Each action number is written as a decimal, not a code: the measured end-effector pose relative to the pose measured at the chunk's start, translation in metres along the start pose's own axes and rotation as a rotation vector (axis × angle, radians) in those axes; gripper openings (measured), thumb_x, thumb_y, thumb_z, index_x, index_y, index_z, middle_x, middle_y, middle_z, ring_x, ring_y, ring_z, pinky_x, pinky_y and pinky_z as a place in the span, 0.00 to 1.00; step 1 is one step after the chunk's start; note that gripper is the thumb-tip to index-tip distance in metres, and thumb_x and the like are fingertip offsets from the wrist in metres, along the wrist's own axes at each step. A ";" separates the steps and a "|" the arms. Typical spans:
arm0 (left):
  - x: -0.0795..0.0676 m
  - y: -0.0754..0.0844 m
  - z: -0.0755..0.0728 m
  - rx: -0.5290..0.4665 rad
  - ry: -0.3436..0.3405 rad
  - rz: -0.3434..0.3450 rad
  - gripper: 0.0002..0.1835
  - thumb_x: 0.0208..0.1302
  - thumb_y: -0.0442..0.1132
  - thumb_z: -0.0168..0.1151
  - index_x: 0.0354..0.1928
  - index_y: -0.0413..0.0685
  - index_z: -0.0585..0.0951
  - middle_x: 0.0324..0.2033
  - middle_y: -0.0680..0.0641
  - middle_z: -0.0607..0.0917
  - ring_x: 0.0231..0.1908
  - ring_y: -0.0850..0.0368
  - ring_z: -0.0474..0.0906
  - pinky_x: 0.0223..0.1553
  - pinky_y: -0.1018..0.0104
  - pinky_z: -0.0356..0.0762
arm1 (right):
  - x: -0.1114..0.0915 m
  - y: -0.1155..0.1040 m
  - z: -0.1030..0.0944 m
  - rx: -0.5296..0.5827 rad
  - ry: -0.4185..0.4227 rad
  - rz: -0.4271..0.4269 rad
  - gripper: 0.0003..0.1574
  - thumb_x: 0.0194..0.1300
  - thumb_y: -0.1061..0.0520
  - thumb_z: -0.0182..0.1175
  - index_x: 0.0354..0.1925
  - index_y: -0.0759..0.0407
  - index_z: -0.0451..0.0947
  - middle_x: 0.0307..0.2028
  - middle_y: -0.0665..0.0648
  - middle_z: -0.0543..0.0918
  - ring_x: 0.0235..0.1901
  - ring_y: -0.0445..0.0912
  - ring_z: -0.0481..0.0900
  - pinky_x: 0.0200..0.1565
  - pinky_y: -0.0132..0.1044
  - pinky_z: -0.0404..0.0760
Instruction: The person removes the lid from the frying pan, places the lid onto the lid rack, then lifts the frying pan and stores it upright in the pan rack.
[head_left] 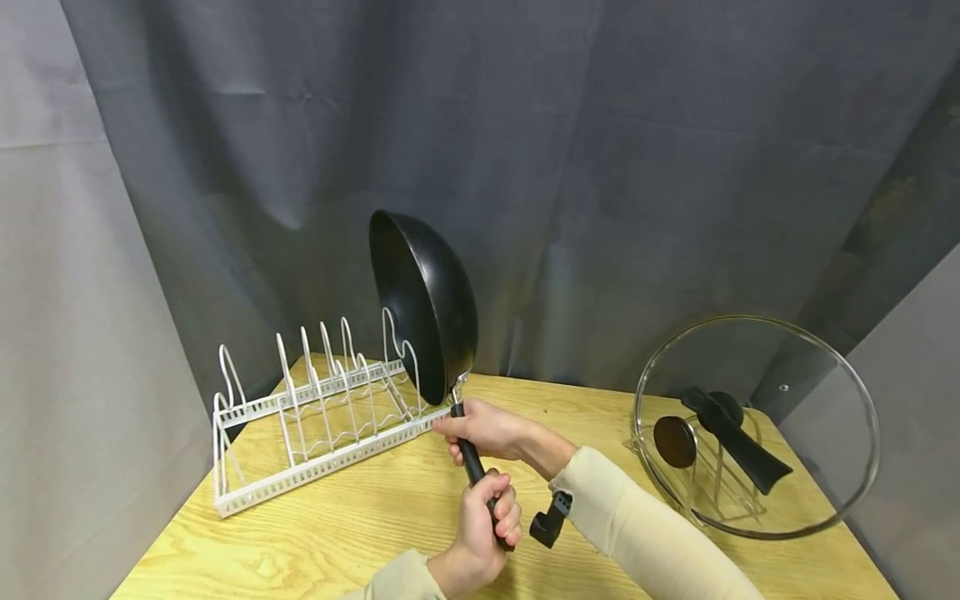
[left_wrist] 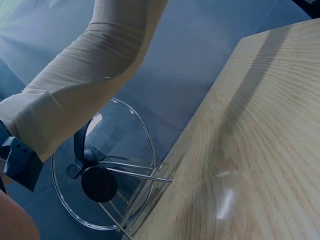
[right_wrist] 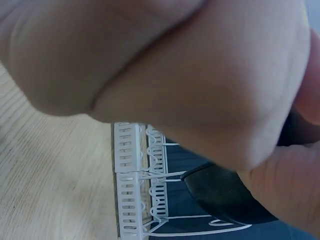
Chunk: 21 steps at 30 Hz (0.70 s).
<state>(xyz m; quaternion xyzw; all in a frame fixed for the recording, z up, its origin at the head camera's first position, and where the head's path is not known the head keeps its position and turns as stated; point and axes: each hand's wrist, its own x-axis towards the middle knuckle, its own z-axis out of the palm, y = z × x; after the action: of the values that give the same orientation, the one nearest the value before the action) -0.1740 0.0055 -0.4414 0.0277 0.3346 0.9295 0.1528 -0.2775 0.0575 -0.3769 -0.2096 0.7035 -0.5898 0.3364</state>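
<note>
A black wok (head_left: 447, 300) is tilted up on its side at the right end of a white wire rack (head_left: 330, 454), its hollow facing left. My right hand (head_left: 491, 429) grips the upper part of the wok's handle (head_left: 471, 460), close below the metal joint. Lower down, my left hand (head_left: 480, 525) wraps its fingers round the handle's end. In the right wrist view, my right hand (right_wrist: 200, 85) fills the top, and part of the wok (right_wrist: 225, 192) shows beside the rack's wires. Only an edge of my left hand (left_wrist: 17, 220) shows in the left wrist view.
On the right of the wooden table (head_left: 585, 408), a large glass lid (head_left: 870, 417) with a metal rim leans in a wire stand (head_left: 720, 483). A black handle (head_left: 742, 446) and a round dark knob (head_left: 675, 442) are by it. Grey curtains (head_left: 600, 167) hang behind the table.
</note>
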 end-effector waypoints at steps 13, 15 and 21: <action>0.005 -0.002 -0.008 0.047 0.087 -0.074 0.20 0.60 0.39 0.44 0.10 0.55 0.59 0.06 0.60 0.60 0.07 0.70 0.58 0.11 0.78 0.58 | 0.013 0.014 0.001 0.022 0.011 0.014 0.15 0.70 0.61 0.52 0.24 0.62 0.65 0.15 0.52 0.68 0.15 0.40 0.69 0.21 0.30 0.72; 0.005 -0.002 -0.009 0.050 0.091 -0.075 0.20 0.60 0.40 0.44 0.09 0.56 0.59 0.06 0.60 0.60 0.07 0.70 0.57 0.11 0.78 0.58 | 0.014 0.015 0.001 0.019 0.007 0.017 0.16 0.70 0.61 0.52 0.23 0.62 0.65 0.15 0.52 0.68 0.15 0.40 0.69 0.21 0.30 0.72; 0.007 -0.005 -0.014 0.054 0.100 -0.074 0.20 0.60 0.40 0.44 0.09 0.56 0.59 0.06 0.60 0.59 0.07 0.70 0.57 0.12 0.79 0.58 | 0.017 0.019 0.001 0.024 0.014 0.027 0.16 0.69 0.61 0.52 0.24 0.62 0.65 0.15 0.53 0.68 0.15 0.41 0.69 0.21 0.30 0.73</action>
<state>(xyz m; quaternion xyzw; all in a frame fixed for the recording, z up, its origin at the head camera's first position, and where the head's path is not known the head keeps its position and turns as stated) -0.1815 0.0025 -0.4557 -0.0271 0.3678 0.9140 0.1692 -0.2870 0.0494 -0.3996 -0.1919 0.7017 -0.5949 0.3418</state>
